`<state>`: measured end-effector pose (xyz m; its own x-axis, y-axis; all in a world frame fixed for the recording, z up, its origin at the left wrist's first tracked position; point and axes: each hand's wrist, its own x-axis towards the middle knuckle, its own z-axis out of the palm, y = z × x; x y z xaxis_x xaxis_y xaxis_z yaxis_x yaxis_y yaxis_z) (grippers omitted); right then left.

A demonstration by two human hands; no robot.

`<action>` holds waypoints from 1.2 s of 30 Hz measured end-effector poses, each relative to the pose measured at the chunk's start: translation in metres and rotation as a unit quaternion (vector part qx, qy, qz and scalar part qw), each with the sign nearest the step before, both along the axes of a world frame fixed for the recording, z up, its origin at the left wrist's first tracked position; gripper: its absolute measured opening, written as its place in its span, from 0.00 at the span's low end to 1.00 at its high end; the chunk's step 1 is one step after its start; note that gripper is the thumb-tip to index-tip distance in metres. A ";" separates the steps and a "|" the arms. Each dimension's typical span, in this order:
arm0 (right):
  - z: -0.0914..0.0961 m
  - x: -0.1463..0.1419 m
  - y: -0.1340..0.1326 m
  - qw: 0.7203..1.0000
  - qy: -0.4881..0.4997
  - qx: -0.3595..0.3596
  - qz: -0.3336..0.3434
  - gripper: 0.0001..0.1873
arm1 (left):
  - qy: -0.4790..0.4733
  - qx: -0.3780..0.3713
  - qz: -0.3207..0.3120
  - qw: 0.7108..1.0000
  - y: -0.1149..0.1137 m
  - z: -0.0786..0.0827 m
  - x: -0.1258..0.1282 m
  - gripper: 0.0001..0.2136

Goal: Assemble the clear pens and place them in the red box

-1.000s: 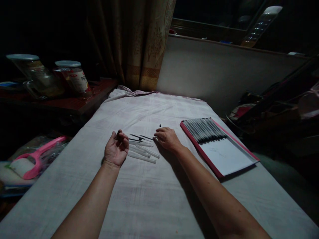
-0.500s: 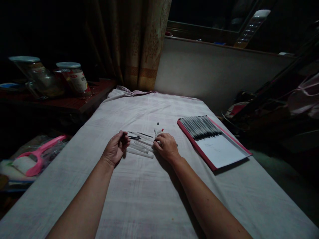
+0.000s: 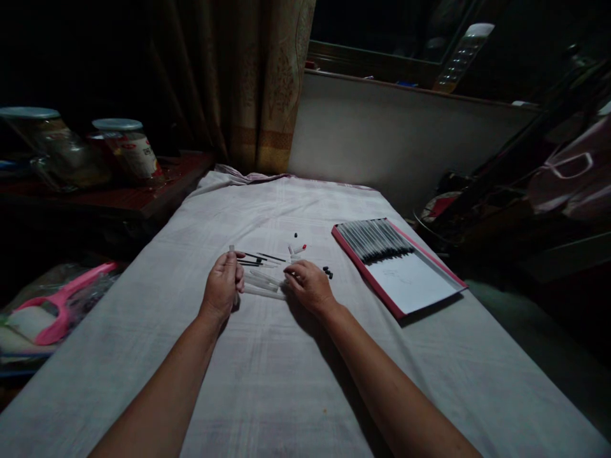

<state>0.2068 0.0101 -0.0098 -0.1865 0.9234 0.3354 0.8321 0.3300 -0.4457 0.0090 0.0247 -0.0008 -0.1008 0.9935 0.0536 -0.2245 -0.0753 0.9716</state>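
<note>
My left hand (image 3: 223,286) lies knuckles up on the white cloth (image 3: 286,369), its fingers curled round a clear pen barrel (image 3: 232,251) whose end sticks out past the thumb. My right hand (image 3: 308,283) rests beside it, fingers bent over the right ends of several clear pen barrels (image 3: 262,286) lying on the cloth. Thin black refills (image 3: 260,257) lie just beyond the hands. A red-tipped piece (image 3: 300,248) and small black caps (image 3: 327,273) lie nearby.
A red-edged tray (image 3: 429,296) to the right holds a row of finished pens (image 3: 375,238). Two lidded jars (image 3: 126,149) stand on a dark side table at the left. A pink-handled tool (image 3: 57,305) lies low at the left. A curtain hangs behind.
My left hand turned from palm up to palm down and closed on a clear barrel. My right hand drew back towards me onto the barrels, uncovering the red-tipped piece and black caps.
</note>
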 end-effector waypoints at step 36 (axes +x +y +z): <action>0.007 0.029 -0.018 0.879 0.463 -0.081 -0.079 0.09 | 0.582 0.304 -0.005 0.754 -0.008 -0.016 0.002 0.15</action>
